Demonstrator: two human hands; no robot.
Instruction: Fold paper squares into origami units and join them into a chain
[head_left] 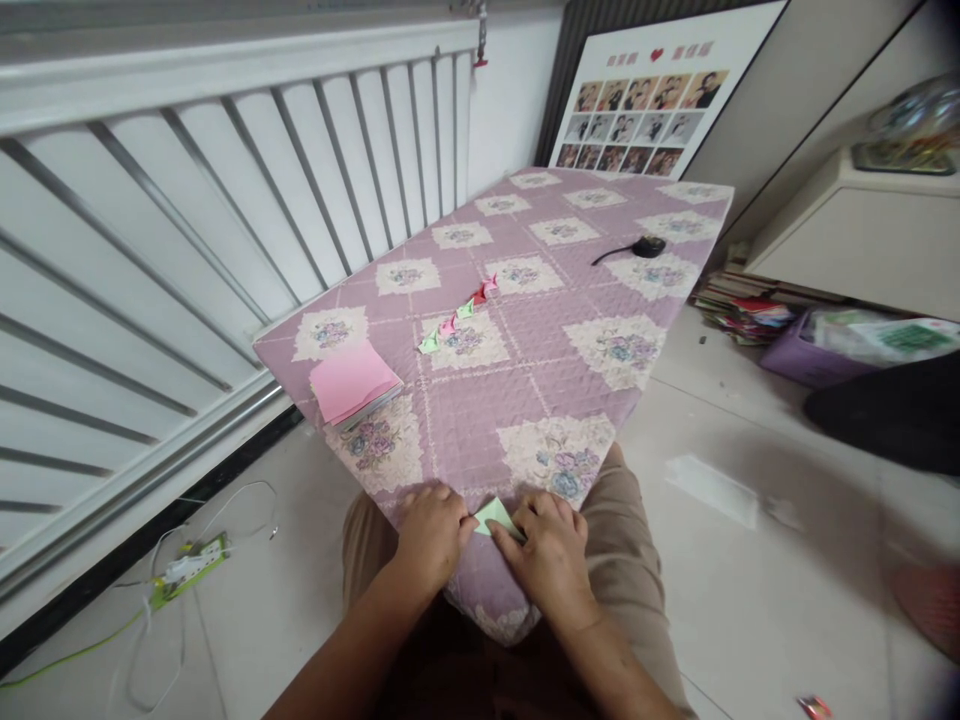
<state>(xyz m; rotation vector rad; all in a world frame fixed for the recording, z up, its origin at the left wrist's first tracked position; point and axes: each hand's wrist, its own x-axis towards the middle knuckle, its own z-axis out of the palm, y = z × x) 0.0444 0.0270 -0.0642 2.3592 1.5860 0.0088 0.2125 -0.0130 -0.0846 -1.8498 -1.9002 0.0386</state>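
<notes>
A small light-green folded paper (496,513) lies on the purple floral cloth near the close end of the ironing-board-shaped table (480,420). My left hand (435,530) pinches its left corner, with the fingers curled. On its right side, my right hand (551,540) grips the paper between thumb and fingers. Farther up, several small folded paper pieces in green, pink and red (457,315) form a slanting row. A stack of pink paper sheets (352,383) rests at the left edge.
A black object with a thin cord or handle (649,246) lies toward the far right of the cloth. White railing (337,170) runs along the left. A green power strip (187,572) with cables sits on the floor. A photo board (637,110) leans behind.
</notes>
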